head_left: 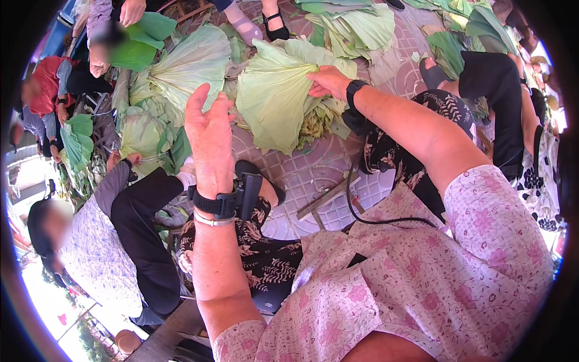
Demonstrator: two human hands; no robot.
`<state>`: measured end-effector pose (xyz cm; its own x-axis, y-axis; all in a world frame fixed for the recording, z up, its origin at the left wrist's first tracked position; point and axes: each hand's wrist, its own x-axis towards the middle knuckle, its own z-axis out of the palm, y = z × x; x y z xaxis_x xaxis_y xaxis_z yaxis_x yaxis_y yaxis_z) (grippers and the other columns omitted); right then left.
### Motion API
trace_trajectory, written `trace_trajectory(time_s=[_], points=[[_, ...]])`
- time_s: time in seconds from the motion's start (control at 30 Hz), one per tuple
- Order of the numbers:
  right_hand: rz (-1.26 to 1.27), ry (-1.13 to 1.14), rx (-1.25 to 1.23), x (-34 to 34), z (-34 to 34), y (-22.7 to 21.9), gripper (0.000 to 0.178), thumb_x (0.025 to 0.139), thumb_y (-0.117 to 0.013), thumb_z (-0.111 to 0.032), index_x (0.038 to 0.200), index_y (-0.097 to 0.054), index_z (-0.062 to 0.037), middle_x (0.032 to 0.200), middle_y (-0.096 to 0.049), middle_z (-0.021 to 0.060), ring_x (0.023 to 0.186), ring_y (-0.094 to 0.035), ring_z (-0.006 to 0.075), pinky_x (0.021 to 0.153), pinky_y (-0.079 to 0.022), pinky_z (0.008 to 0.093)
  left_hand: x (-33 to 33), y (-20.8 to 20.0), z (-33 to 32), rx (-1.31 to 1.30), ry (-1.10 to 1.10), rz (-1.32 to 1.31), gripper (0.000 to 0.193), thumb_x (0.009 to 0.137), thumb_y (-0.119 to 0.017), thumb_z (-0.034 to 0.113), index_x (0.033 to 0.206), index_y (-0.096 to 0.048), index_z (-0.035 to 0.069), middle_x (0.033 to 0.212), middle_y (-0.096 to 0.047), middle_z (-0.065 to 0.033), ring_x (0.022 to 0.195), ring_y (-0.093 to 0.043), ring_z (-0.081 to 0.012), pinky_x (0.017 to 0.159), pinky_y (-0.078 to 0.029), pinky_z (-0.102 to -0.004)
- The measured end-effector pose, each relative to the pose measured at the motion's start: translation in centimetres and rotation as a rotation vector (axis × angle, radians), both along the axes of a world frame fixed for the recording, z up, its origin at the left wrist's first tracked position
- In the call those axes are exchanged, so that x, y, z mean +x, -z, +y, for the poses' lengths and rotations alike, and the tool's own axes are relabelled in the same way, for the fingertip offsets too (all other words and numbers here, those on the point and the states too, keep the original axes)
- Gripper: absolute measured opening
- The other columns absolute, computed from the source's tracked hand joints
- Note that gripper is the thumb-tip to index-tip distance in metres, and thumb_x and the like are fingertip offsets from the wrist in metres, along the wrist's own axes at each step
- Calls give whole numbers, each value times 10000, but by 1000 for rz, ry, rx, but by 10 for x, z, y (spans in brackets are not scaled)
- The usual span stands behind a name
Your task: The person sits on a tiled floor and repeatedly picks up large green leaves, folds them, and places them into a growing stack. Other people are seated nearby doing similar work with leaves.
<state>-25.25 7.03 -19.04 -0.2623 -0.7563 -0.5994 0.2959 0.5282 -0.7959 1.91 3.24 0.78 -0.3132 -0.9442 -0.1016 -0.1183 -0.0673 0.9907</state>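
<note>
A large pale green lotus leaf (274,99) hangs in front of me, its ribs fanning out from a gathered point. My right hand (330,82) pinches it there at its right end, thumb and fingers closed. To the left of the leaf, my left hand (210,136) is raised with its fingers apart and holds nothing. Behind that hand lies another broad leaf (192,67), pale green with fine ribs. Below the held leaf, a clump of crumpled yellowish leaves (319,123) rests on the paving, partly covered by it.
More stacked leaves (356,30) lie across the far side of the tiled floor (313,175). A seated person (99,253) is close on my left, handling leaves. Another person's dark-trousered leg (494,102) is at the right. A black cable (386,222) loops by my lap.
</note>
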Motion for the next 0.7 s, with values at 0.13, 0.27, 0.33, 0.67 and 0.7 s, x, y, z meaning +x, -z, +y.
trace_trajectory(time_s=[0.13,0.27,0.33,0.67,0.7], points=[[-75,-68,-207,37,-31,-51,306,918,-650,-211,1041,-557,54,919,-642,182,756,-692,277,666,-600,356,1,-3,1,-17,-38,10,489,930,-617,191,1336,-473,-42,1329,-480,-181,977,-623,-192,804,-498,-314],[-150,-33,-323,44,-44,-49,270,933,-634,-195,1045,-562,40,941,-629,182,789,-692,280,690,-598,348,0,0,-4,-37,-60,15,497,927,-619,188,1339,-466,-44,1331,-476,-188,973,-627,-198,802,-500,-318],[-103,78,-178,35,-36,-27,289,916,-643,-180,1050,-553,60,959,-621,203,796,-687,304,676,-600,390,-3,1,-7,-40,-59,15,502,925,-621,190,1339,-465,-45,1333,-474,-191,973,-628,-201,805,-500,-319],[-56,47,14,11,-19,-6,305,890,-664,-155,1047,-512,59,893,-640,216,756,-690,320,636,-600,405,-4,-2,0,-11,-36,-5,486,927,-614,170,1334,-462,-47,1325,-486,-179,964,-627,-195,793,-501,-317],[-103,68,-30,16,-23,-10,304,878,-668,-136,1047,-513,63,876,-642,229,729,-688,334,610,-597,416,-4,-3,0,-13,-38,-9,491,925,-615,186,1333,-469,-47,1318,-486,-183,981,-628,-206,809,-496,-322]])
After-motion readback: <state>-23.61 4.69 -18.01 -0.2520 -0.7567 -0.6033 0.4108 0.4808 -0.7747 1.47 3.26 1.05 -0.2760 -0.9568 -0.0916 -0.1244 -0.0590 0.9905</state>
